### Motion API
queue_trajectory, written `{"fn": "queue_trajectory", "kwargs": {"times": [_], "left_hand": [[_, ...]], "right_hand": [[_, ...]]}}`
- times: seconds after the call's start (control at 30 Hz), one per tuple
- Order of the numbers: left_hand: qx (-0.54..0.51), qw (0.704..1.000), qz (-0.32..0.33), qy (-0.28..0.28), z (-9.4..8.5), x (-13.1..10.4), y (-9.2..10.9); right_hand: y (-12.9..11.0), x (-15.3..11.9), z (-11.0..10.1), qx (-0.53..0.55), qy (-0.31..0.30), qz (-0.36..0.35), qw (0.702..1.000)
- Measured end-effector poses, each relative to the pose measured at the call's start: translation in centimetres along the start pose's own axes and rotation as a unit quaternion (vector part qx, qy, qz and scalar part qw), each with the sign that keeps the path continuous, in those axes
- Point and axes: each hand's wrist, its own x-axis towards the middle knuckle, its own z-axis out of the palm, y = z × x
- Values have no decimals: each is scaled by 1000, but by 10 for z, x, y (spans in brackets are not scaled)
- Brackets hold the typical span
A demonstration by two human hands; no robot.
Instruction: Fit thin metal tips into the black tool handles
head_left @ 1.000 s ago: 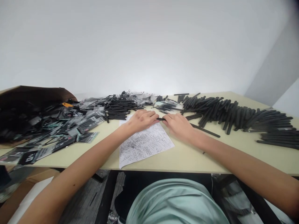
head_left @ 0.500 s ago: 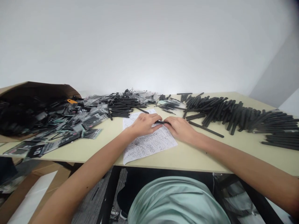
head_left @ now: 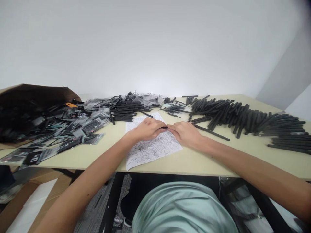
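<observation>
Black stick (head_left: 164,127) over the paper (head_left: 153,152) on our counter (head_left: 199,163): our left hand (head_left: 150,128) and right hand (head_left: 186,132) both pinch it, its visible long axis running crosswise between them, neither nearer.

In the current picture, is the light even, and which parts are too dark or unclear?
Head view: uneven, the wall brightest low in the middle; head view: deep shadow inside the upper cardboard box; head view: small lettering on the packets is blurred, the held black piece too indistinct to identify.
</observation>
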Motion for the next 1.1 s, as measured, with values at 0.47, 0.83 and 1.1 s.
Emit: {"fn": "queue_trajectory", "kwargs": {"times": [0.47,0.83,1.1], "left_hand": [[-1,994,-102,-32,-10,-7,-19],[-49,991,-116,-52,2,-6,-16],[-67,997,-23,16,7,1,0]], "right_hand": [[18,4,7,17,18,65,998],[19,3,8,69,1,2,998],[17,3,10,230,6,-57,971]]}}
